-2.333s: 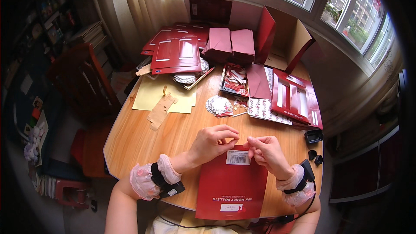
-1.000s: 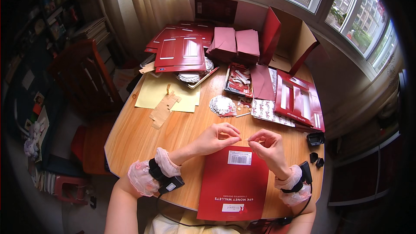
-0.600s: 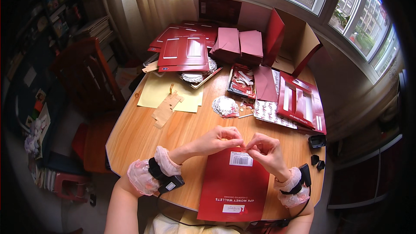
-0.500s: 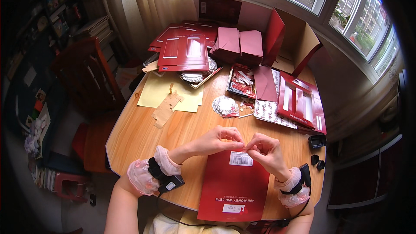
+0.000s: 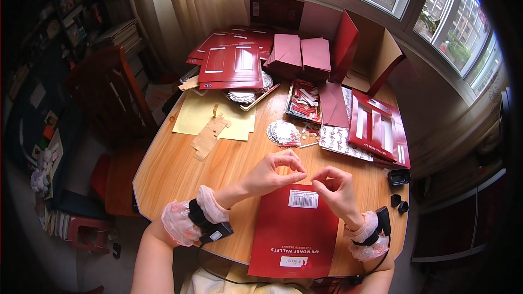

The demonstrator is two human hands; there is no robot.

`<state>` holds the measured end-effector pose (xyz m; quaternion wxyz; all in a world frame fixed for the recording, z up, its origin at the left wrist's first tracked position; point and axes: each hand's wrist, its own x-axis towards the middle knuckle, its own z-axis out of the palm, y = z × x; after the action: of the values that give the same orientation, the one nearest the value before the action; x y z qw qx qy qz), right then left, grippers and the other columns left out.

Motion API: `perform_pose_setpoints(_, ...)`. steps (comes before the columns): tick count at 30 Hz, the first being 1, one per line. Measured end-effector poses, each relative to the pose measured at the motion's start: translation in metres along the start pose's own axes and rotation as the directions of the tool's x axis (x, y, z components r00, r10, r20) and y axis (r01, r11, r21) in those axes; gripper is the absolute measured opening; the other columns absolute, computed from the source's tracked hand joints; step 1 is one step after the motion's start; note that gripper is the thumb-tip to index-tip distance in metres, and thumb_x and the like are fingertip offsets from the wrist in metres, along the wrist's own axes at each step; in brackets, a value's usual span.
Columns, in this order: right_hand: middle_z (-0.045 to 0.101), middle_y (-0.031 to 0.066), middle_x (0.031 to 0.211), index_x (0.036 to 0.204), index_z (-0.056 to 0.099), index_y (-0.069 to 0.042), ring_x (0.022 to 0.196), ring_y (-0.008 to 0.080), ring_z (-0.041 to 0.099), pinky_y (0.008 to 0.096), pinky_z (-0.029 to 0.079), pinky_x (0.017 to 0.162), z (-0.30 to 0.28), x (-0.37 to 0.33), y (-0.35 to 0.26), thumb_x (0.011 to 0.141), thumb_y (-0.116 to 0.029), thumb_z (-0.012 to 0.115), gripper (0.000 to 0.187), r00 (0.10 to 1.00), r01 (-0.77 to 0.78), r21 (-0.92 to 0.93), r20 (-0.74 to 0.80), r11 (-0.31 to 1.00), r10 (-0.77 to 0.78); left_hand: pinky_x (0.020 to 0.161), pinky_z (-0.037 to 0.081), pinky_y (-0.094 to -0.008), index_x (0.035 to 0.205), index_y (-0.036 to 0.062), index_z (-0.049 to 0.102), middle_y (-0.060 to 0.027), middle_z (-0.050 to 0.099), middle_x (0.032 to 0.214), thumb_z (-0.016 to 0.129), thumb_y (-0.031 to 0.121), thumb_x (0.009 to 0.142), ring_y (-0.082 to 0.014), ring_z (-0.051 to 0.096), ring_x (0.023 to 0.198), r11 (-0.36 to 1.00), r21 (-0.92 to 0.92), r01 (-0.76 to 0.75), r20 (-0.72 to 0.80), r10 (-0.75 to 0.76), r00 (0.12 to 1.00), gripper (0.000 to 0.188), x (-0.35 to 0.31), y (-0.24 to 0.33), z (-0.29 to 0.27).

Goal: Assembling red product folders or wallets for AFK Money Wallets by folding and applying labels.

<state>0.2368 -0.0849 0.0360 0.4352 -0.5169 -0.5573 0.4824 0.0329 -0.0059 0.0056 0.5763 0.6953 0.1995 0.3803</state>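
Note:
A flat red cardboard packet (image 5: 297, 226) lies at the table's near edge, its lower end reaching the edge by my lap. Near its far end is a white barcode label (image 5: 303, 198). My left hand (image 5: 277, 170) hovers just beyond the packet's far left corner, thumb and fingertips pinched together. Facing it, my right hand (image 5: 333, 188) is above the packet's far right corner, also with thumb and forefinger pinched. A narrow gap separates the two sets of fingertips. Anything between them is too small to make out.
Beyond my hands lie a stack of round white paper pieces (image 5: 283, 133), a tray of red and white strips (image 5: 304, 100) and brown tape pieces (image 5: 210, 137) on yellow paper (image 5: 188, 114). Red window packets (image 5: 378, 128) lie right, pink envelopes (image 5: 316, 54) behind, beside an open box (image 5: 376, 49).
My hands have drawn slightly apart from fingertips nearly touching, and the left one has risen a little. The red packet has barely moved.

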Motion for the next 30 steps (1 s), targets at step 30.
perform_pose_setpoints(30, 0.053, 0.0001, 0.086, 0.086, 0.065, 0.0, 0.074, 0.005, 0.048, 0.0194, 0.039, 0.063, -0.002, 0.013, 0.006, 0.086, 0.0, 0.07, 0.005, 0.958, 0.266, -0.044, -0.101, 0.963, -0.269, 0.083, 0.052, -0.0264, 0.101, 0.0002, 0.072, -0.0068, 0.072, 0.094, 0.07, 0.01, 0.088, -0.0117, 0.067, 0.088, 0.998, 0.026, 0.049, -0.183, -0.044, 0.982, 0.017, -0.003, 0.002, 0.012)
